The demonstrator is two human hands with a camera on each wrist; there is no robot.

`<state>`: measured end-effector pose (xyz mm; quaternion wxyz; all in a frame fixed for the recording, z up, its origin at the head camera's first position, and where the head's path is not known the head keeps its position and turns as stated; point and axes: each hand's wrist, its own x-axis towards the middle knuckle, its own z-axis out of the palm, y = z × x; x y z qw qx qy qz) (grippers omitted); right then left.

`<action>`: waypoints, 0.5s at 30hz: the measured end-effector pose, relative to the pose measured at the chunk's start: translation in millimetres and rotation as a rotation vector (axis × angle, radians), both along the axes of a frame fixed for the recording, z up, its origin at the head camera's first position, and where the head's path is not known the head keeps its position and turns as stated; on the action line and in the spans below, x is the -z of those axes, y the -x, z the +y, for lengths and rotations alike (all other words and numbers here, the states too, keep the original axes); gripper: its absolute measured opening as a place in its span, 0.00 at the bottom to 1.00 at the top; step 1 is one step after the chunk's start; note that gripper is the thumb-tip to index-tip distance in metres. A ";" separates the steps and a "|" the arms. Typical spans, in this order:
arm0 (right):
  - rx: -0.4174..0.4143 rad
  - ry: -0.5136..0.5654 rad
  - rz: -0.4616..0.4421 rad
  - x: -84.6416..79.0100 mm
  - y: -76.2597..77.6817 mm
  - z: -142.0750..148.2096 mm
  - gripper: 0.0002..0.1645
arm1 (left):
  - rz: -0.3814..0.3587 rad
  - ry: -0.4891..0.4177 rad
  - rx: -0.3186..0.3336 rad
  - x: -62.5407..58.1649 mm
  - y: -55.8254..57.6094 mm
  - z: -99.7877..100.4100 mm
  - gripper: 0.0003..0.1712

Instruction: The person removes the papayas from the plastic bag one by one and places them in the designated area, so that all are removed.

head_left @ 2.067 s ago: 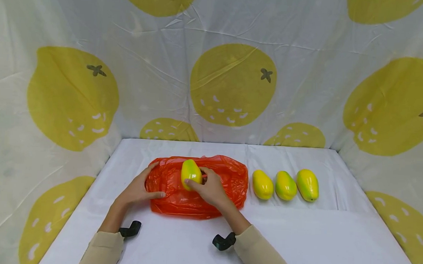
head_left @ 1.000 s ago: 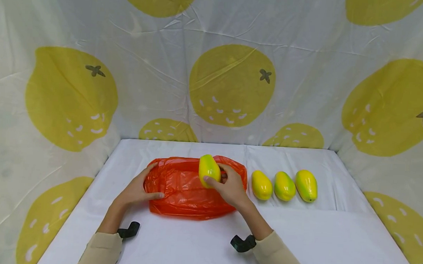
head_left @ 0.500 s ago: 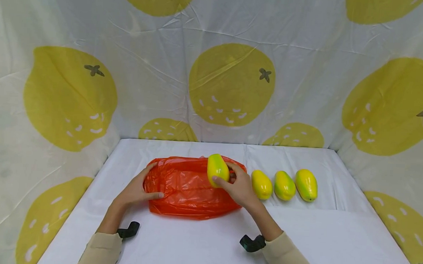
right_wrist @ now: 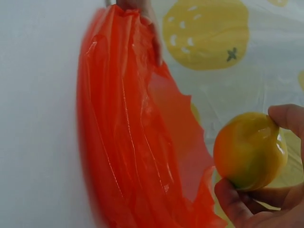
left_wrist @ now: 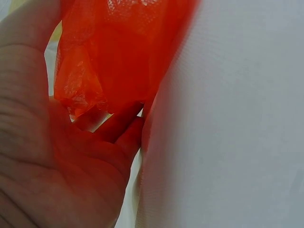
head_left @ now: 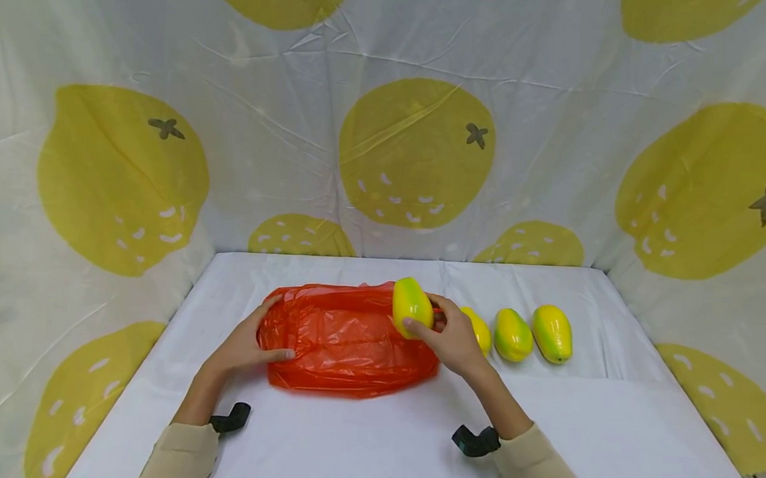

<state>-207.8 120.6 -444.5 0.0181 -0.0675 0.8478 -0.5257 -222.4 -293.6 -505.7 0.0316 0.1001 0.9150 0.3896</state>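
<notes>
A red plastic bag [head_left: 352, 338] lies spread on the white-covered table, its mouth facing up. My left hand [head_left: 244, 343] holds the bag's left side, the thumb over its front part and the fingers at its back left. In the left wrist view, some fingertips are hidden by red film. My right hand [head_left: 452, 336] pinches a glossy yellow-green papaya [head_left: 412, 309] between thumb and fingers, raised over the bag's right end. In the right wrist view, the held papaya [right_wrist: 249, 151] appears beside the bag's rim.
To the right, three more papayas stand in a row: one [head_left: 478, 331] partly behind my right hand, a middle one [head_left: 513, 335], and the rightmost [head_left: 552, 334]. A lemon-print cloth [head_left: 416, 154] hangs behind and at both sides of the table [head_left: 606, 438].
My right hand has carried the papaya rightward from over the bag's middle to its right end, now covering part of the nearest resting papaya. My left hand has stayed on the bag.
</notes>
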 end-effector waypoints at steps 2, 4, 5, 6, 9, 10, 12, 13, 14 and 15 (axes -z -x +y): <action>0.007 -0.010 0.000 0.1 -0.2 4.1 0.47 | -0.010 -0.002 -0.002 0.5 -0.2 -0.3 0.69; 0.015 -0.015 -0.006 0.1 -0.5 7.8 0.47 | -0.013 -0.001 -0.003 0.7 -0.2 -0.4 0.69; 0.019 -0.018 -0.006 0.2 -0.3 9.7 0.48 | -0.012 0.000 -0.001 0.7 0.0 -0.5 0.69; 0.021 -0.019 -0.009 0.1 -0.1 11.6 0.48 | -0.008 0.002 0.000 0.6 0.3 -0.6 0.69; 0.024 -0.019 -0.012 0.4 0.0 17.1 0.48 | 0.006 0.003 0.004 0.7 0.9 -1.0 0.69; 0.024 -0.020 -0.012 0.3 -0.1 19.0 0.47 | 0.009 0.001 0.007 0.7 1.2 -1.0 0.69; 0.019 -0.017 -0.011 0.2 -0.2 22.9 0.47 | 0.011 0.000 0.009 0.9 1.3 -1.0 0.69; 0.018 -0.015 -0.008 0.1 -0.4 24.7 0.46 | 0.010 -0.002 0.009 1.0 1.4 -1.0 0.69; 0.017 -0.015 -0.006 0.1 -0.6 26.5 0.46 | 0.009 -0.003 0.009 1.3 1.4 -1.0 0.69; 0.016 -0.015 -0.004 0.1 -0.9 28.4 0.45 | 0.008 -0.005 0.010 1.6 1.4 -0.9 0.69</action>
